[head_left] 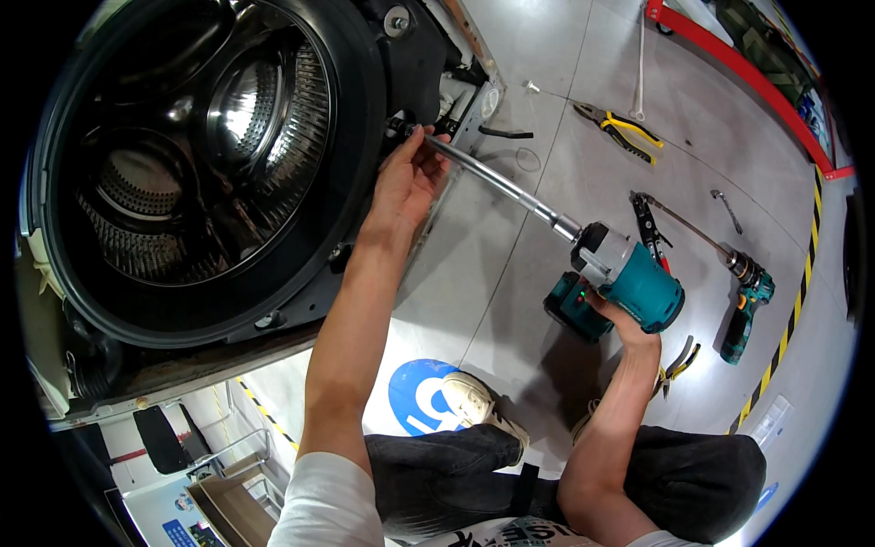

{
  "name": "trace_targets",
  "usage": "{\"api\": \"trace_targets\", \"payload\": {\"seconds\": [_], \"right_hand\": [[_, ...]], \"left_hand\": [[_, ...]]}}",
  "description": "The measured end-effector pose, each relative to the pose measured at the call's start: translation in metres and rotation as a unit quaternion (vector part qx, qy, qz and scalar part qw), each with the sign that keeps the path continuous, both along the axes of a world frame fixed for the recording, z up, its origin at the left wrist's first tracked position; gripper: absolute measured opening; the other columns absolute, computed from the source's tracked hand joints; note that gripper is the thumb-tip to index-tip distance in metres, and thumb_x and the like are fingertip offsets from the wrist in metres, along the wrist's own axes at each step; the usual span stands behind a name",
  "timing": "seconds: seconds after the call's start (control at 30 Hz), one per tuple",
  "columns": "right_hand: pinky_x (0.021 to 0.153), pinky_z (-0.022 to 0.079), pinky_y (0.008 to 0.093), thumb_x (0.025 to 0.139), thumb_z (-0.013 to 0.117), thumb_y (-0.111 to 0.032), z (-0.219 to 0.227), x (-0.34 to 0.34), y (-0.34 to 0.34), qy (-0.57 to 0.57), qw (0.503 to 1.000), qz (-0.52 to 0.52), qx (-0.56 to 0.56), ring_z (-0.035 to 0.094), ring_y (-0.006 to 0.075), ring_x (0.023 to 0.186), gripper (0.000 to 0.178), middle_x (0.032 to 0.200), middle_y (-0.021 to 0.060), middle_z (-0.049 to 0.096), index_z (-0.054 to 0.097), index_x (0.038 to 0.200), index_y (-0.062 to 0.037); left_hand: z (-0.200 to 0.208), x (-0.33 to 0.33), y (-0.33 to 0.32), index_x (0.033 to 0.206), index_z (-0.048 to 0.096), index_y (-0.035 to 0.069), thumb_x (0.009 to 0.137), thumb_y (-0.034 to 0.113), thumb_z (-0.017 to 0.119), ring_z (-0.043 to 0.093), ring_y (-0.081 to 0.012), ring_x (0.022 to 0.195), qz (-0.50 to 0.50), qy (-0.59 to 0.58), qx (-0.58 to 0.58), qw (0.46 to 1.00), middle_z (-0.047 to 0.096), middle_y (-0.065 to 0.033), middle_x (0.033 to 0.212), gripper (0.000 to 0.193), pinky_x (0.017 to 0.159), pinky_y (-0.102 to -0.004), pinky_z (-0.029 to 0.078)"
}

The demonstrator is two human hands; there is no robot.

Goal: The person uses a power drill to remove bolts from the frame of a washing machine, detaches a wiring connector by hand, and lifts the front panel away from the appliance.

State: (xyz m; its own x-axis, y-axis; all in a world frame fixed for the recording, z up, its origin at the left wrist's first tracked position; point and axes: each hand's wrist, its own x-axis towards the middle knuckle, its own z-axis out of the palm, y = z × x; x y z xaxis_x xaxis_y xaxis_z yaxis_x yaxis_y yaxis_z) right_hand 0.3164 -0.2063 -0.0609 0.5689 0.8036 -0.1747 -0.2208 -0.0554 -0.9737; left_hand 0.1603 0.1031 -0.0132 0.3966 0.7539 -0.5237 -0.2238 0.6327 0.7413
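Note:
My right hand [629, 324] is closed around the handle of a teal cordless impact wrench [643, 287]. A long silver extension bar [506, 185] runs from the wrench up and left to the machine. My left hand [406, 182] is closed with its fingertips around the bar's far end, beside the rim of a washing machine tub [360, 173]. A bolt-like metal piece [396, 126] shows just past those fingertips; whether the bar's end sits on it is hard to see. Inside the tub's dark ring is a shiny steel drum [150, 187].
On the tiled floor to the right lie yellow-handled pliers [624, 132], a long wrench [638, 82], red-handled locking pliers [649, 228], a cordless drill [746, 301], a small wrench [726, 210] and more pliers [676, 365]. A red frame [743, 73] stands at the far right.

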Motion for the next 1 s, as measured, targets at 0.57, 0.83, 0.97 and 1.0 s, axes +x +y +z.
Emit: {"api": "trace_targets", "payload": {"seconds": [0.57,0.83,0.97,1.0], "right_hand": [[0.078,0.048,0.0316,0.065,0.062,0.010,-0.006,0.012,-0.010,0.051,0.998,0.006,0.032,0.061,0.0216,0.088,0.053,0.099,0.0100,0.064,0.056,0.115,-0.0023],[0.081,0.047,0.0311,0.069,0.065,0.006,0.030,0.025,-0.006,0.124,0.989,-0.073,0.044,0.060,0.0213,0.095,0.051,0.103,0.0110,0.064,0.054,0.118,-0.0042],[0.082,0.047,0.0309,0.070,0.065,0.007,0.044,0.030,0.011,0.092,0.993,-0.072,0.024,0.060,0.0204,0.097,0.051,0.104,0.0102,0.064,0.054,0.119,-0.0047],[0.082,0.047,0.0307,0.071,0.064,0.007,0.048,0.031,0.016,0.102,0.992,-0.072,0.031,0.060,0.0201,0.097,0.050,0.104,0.0099,0.064,0.054,0.118,-0.0047]], "left_hand": [[0.009,0.018,-0.016,0.092,0.061,0.005,0.089,0.018,0.059,0.063,-0.0178,0.080,0.004,0.025,0.025,0.999,0.066,-0.0117,0.090,0.013,0.066,-0.0283,0.050],[0.055,0.081,-0.012,0.096,0.056,0.005,0.091,0.019,0.056,0.059,-0.0211,0.091,-0.047,-0.022,0.094,0.994,0.063,-0.0121,0.096,0.015,0.079,-0.0313,0.047],[0.061,0.094,0.007,0.096,0.056,0.004,0.091,0.017,0.054,0.059,-0.0231,0.092,-0.033,-0.038,0.098,0.994,0.063,-0.0119,0.094,0.014,0.080,-0.0330,0.047],[0.064,0.096,0.011,0.096,0.056,0.004,0.091,0.017,0.054,0.059,-0.0234,0.092,-0.029,-0.040,0.098,0.994,0.063,-0.0121,0.094,0.013,0.081,-0.0334,0.048]]}}
